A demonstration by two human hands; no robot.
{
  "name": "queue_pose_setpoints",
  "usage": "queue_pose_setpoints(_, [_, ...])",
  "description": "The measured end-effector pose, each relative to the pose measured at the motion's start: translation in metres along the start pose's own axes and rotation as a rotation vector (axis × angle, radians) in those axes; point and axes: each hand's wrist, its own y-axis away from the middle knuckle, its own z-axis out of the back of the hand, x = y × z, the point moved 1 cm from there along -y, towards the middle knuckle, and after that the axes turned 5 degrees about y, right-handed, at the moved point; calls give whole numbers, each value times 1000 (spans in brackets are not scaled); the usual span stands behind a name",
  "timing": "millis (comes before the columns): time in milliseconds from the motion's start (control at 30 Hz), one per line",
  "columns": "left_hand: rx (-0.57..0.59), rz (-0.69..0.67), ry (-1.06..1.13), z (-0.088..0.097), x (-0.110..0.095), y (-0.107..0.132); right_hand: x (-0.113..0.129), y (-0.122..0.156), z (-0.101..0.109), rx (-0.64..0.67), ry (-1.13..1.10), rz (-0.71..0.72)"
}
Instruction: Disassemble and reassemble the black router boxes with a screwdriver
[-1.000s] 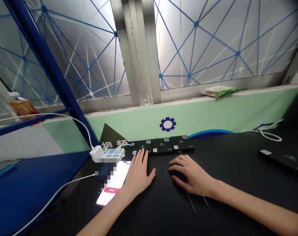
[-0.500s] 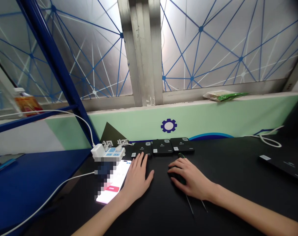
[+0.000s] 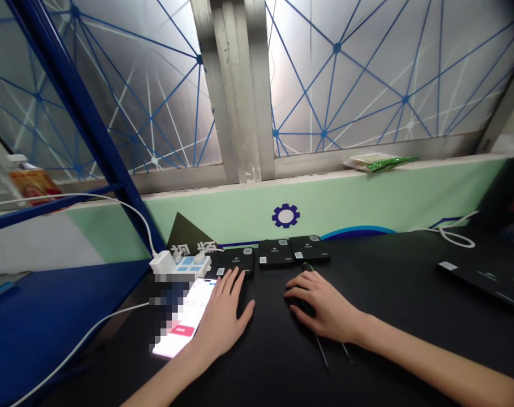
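My left hand (image 3: pixel 223 316) lies palm down on the black table, fingers stretched out and slightly spread. Its fingertips reach the near edge of the leftmost flat black box (image 3: pixel 242 257); whether they press on it I cannot tell. Beside this hand lies a phone (image 3: pixel 167 343) with a lit screen, partly blurred out. My right hand (image 3: pixel 324 308) curls over the dark handles of what look like two screwdrivers (image 3: pixel 322 350). Their thin metal shafts point toward me from under the palm, and a black handle end with green shows beyond the fingers. Most of the handles are hidden.
Two more black boxes (image 3: pixel 276 252) (image 3: pixel 310 249) stand in the row along the wall. A white power strip (image 3: pixel 193 265) with a charger (image 3: pixel 162 262) sits at the left. Another black box (image 3: pixel 481 282) lies at the right, near a white cable (image 3: pixel 460 244).
The view has shifted slightly. My left hand has slid a little left and toward me, and the gap between the leftmost and middle boxes looks wider. My right hand stays over the screwdrivers.
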Motion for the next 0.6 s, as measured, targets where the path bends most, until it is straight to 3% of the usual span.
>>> queue_pose_setpoints(233, [-53, -98, 27, 12, -14, 5, -1, 0, -1, 6, 6, -4])
queue_pose_setpoints(600, [45, -111, 138, 20, -26, 24, -1, 0, 0, 14, -3, 5])
